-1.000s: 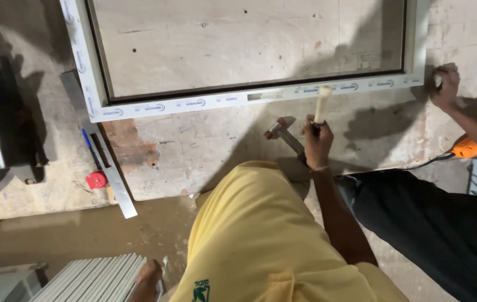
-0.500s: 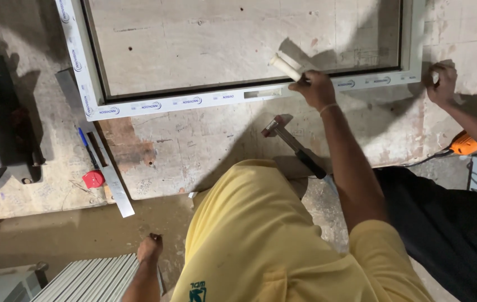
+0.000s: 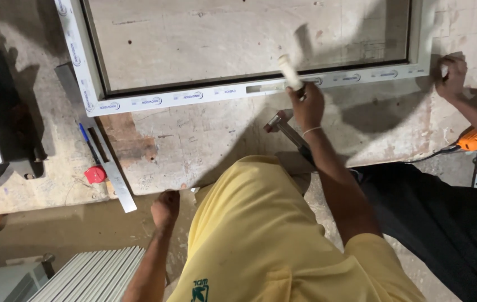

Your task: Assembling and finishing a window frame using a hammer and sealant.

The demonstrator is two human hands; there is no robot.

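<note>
White plastic window frame (image 3: 154,100) lies flat on the worn desk (image 3: 205,145), its lower rail running across the view. The right hand (image 3: 307,105) is clamped around a pale, whitish tool (image 3: 290,71) with its tip pointing up over that rail, beside a small slot cut in it. A hammer (image 3: 283,126) lies on the desk just below this hand. The left hand (image 3: 165,208) is curled into a loose fist at the desk's near edge, holding nothing that can be seen. Near it lie a metal ruler (image 3: 116,178), a blue pen (image 3: 88,142) and a small red object (image 3: 95,174). Another person's hand (image 3: 451,75) rests at the frame's right corner, and an orange tool (image 3: 473,140) lies nearby.
</note>
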